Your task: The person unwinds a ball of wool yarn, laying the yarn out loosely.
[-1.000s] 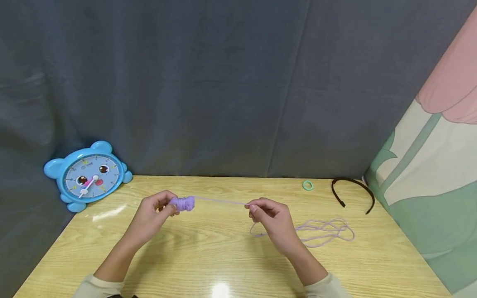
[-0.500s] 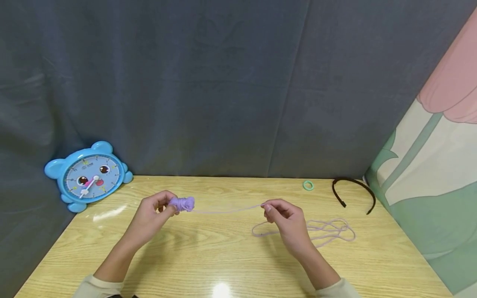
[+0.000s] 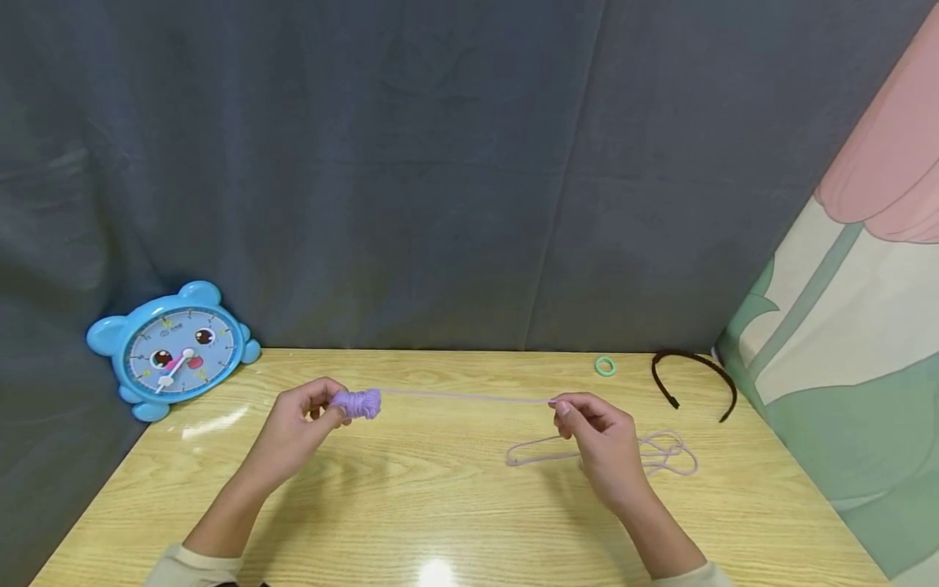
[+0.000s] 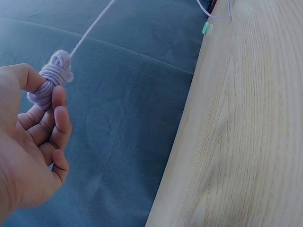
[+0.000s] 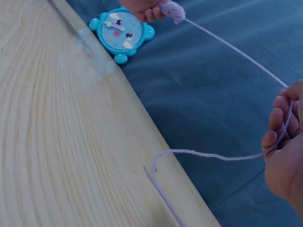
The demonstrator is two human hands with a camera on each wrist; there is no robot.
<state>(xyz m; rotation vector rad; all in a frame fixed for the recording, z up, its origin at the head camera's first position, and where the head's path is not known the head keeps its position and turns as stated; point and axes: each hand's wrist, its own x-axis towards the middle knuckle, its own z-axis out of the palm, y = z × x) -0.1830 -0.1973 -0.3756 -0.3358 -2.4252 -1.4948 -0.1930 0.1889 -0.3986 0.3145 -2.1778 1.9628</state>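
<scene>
Between thumb and fingers, my left hand (image 3: pixel 297 428) pinches a small bundle of wound purple yarn (image 3: pixel 359 403), held above the table's left half. One strand of yarn (image 3: pixel 469 397) runs straight and taut from the bundle's right end to my right hand (image 3: pixel 605 444), which pinches it between thumb and index finger. In the right wrist view the strand passes across the palm of the right hand (image 5: pixel 286 142) and drops onto the table. Loose loops of the same yarn (image 3: pixel 671 452) lie on the table, partly hidden behind the right hand.
A blue bear-shaped clock (image 3: pixel 183 350) leans at the table's back left. Near the back right edge lie a small green ring (image 3: pixel 605 366) and a dark headband (image 3: pixel 693 355). A dark curtain (image 3: pixel 411 179) hangs behind the wooden table (image 3: pixel 440 505).
My right hand has moved right, drawing a longer strand from the bundle; the strand sagged half a second ago and is taut now. The left hand stays in place.
</scene>
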